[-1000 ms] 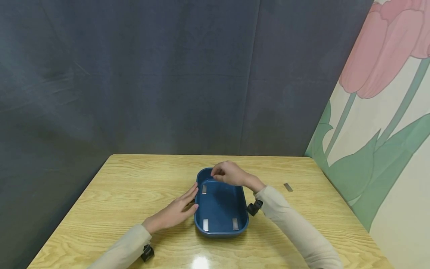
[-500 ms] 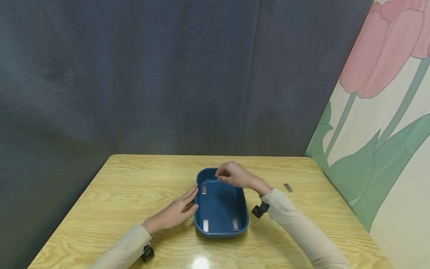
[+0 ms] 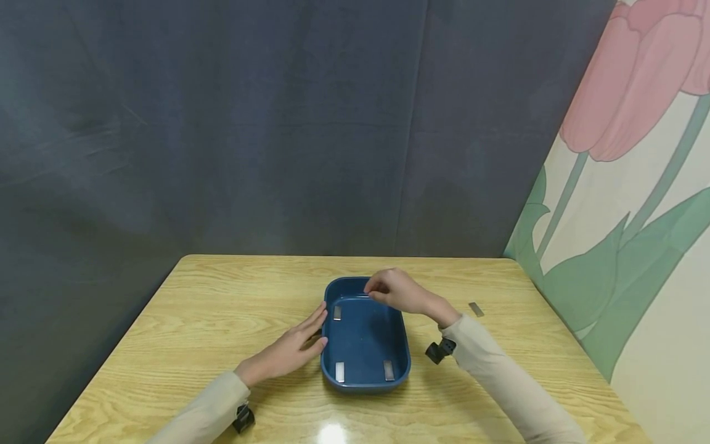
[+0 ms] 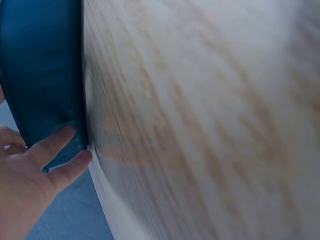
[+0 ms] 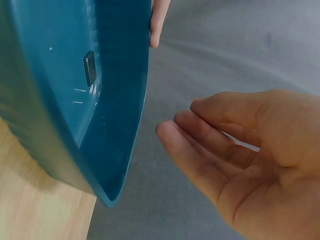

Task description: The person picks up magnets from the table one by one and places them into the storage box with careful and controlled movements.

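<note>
A blue plastic basin stands in the middle of the wooden table. Inside lie three small metal strips: one at the far left, one at the near left and one at the near right. My left hand rests against the basin's left wall, fingers extended, as the left wrist view also shows. Over the far right corner hovers my right hand, with fingers loosely bent. In the right wrist view nothing shows between the right hand's fingertips.
Another metal strip lies on the table right of the basin. A black wrist camera hangs under the right sleeve, another under the left. A dark curtain covers the back, and a painted wall is at the right.
My right hand has drifted right along the basin's far end, its forearm and wrist camera moving the same way. The left hand, basin and visible strips stay put.
</note>
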Motion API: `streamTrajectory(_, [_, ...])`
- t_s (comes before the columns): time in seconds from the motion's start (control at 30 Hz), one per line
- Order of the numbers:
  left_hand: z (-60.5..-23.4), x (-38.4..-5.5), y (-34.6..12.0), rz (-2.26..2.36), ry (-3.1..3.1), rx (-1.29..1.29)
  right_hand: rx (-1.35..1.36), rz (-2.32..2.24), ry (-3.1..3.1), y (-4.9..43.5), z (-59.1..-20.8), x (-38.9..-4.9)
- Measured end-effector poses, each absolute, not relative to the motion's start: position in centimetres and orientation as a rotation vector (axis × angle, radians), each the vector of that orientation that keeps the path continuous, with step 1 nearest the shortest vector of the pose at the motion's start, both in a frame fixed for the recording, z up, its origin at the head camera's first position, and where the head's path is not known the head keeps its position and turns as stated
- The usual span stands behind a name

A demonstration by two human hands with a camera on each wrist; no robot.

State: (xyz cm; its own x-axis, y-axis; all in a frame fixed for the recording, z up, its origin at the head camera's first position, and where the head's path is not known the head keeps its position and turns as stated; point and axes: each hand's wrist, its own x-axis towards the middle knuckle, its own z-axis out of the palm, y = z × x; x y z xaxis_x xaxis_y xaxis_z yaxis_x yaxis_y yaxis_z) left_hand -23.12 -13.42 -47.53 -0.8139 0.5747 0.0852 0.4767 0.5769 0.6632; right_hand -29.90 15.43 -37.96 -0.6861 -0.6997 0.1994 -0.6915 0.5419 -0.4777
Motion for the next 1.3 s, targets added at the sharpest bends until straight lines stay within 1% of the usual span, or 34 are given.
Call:
streamTrajectory(0.33, [-47.3,-23.0,-13.3,1.057,2.656,0.897,-1.223,-0.832,2.746,16.4,-37.5,-29.2])
streamTrajectory(1.3, [-47.3,-23.0,-13.4,1.061,2.652,0.901,-1.214,-0.918,2.721,19.4,-38.8,-28.0])
